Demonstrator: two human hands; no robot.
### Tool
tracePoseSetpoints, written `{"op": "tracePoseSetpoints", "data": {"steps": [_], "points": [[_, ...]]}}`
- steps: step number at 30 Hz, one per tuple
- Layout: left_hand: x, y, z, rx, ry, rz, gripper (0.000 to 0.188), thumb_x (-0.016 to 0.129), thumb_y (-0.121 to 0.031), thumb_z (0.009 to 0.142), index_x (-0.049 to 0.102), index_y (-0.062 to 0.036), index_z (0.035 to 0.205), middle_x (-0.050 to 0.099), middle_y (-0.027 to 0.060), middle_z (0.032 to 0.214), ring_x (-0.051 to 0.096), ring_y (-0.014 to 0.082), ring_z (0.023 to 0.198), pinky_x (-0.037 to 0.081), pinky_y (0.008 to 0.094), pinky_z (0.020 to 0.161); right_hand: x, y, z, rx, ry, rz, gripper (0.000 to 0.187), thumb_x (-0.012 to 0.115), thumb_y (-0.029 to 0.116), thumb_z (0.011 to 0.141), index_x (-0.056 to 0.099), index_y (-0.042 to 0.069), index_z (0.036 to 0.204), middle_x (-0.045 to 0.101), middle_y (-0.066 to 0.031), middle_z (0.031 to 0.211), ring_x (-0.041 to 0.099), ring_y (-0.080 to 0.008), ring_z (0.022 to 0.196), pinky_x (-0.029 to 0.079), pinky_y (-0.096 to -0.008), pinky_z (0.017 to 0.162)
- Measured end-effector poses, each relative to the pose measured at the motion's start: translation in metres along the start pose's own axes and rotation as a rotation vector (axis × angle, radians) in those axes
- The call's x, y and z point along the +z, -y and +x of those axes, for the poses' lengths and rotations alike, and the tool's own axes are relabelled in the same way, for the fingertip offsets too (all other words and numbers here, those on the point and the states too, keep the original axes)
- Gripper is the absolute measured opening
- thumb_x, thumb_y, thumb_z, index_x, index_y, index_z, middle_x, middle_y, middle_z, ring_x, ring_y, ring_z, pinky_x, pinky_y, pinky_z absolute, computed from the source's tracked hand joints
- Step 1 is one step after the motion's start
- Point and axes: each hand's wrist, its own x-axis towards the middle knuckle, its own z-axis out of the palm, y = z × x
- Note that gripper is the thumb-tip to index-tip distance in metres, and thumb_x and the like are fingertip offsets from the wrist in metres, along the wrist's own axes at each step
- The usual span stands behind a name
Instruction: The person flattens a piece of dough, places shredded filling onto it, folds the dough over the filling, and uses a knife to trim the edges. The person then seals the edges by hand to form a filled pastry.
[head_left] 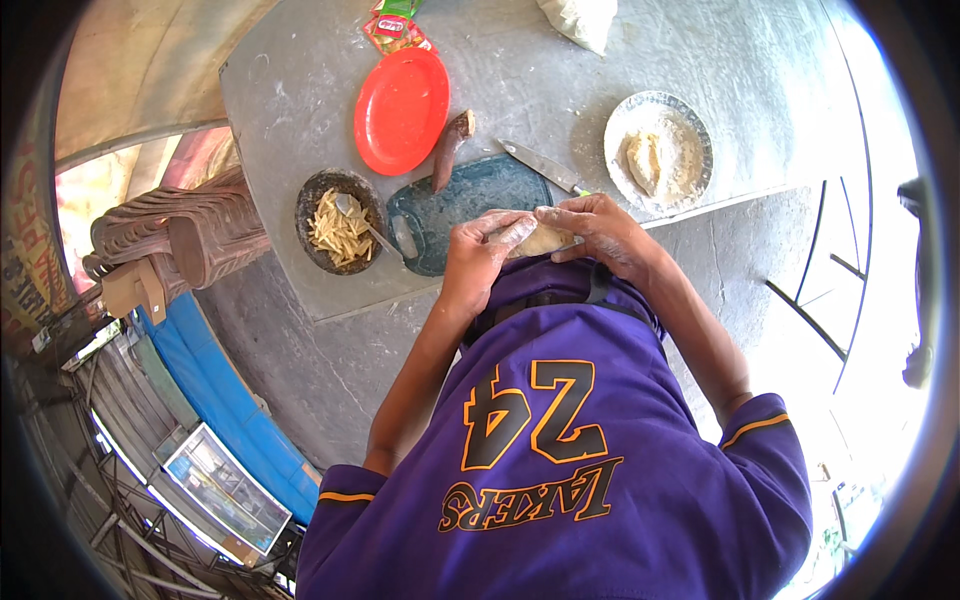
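Between my two hands, at the table's near edge, I hold a pale piece of dough [543, 240]. My left hand [485, 248] has its floury fingers closed on the dough's left end. My right hand [605, 235] pinches its other end from the right. Just beyond lies a dark green cutting board [480, 215]. A knife [543, 164] rests at the board's far right corner, blade pointing away to the left. On the right, a plate [696, 180] dusted with flour carries another lump of dough [645, 163].
At the left stands a stone mortar [302, 222] of pale cut strips [338, 238] with a spoon [368, 226]. Behind the board are a brown pestle [450, 155], a red oval plate [402, 110] and packets [397, 35]. A white bag [585, 20] lies at the far edge. Stacked chairs [180, 235] stand left.
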Motion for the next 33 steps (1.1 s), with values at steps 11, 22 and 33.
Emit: {"op": "tracePoseSetpoints", "data": {"steps": [11, 22, 33], "points": [[0.0063, -0.0041, -0.0025, -0.020, -0.021, -0.104, 0.019, 0.065, -0.001, 0.093, 0.069, 0.0075, 0.110, 0.071, 0.0083, 0.101, 0.067, 0.0110, 0.088, 0.055, 0.0229, 0.077, 0.0049, -0.0016, -0.0059, -0.334, -0.114, -0.277, 0.033, 0.069, 0.024, 0.095, 0.071, -0.004, 0.111, 0.072, -0.0082, 0.099, 0.064, -0.0110, 0.091, 0.055, -0.0305, 0.079], [0.0037, 0.0022, 0.0013, -0.003, -0.027, -0.154, 0.018, 0.065, -0.003, 0.094, 0.068, 0.0043, 0.110, 0.069, 0.0062, 0.102, 0.066, 0.0107, 0.090, 0.055, 0.0238, 0.080, 0.0060, 0.0016, -0.0035, -0.270, -0.120, -0.131, 0.033, 0.066, 0.023, 0.097, 0.071, -0.002, 0.117, 0.074, -0.0084, 0.102, 0.066, -0.0107, 0.087, 0.055, -0.0282, 0.076], [0.0089, -0.0044, -0.0015, -0.030, -0.088, -0.163, 0.024, 0.065, -0.004, 0.095, 0.067, 0.0037, 0.117, 0.069, 0.0106, 0.110, 0.069, 0.0153, 0.095, 0.058, 0.0268, 0.081, 0.0003, 0.0029, -0.0001, -0.354, -0.037, -0.319, 0.034, 0.066, 0.018, 0.097, 0.066, -0.007, 0.121, 0.071, -0.0115, 0.111, 0.067, -0.0136, 0.094, 0.057, -0.0283, 0.084]]}}
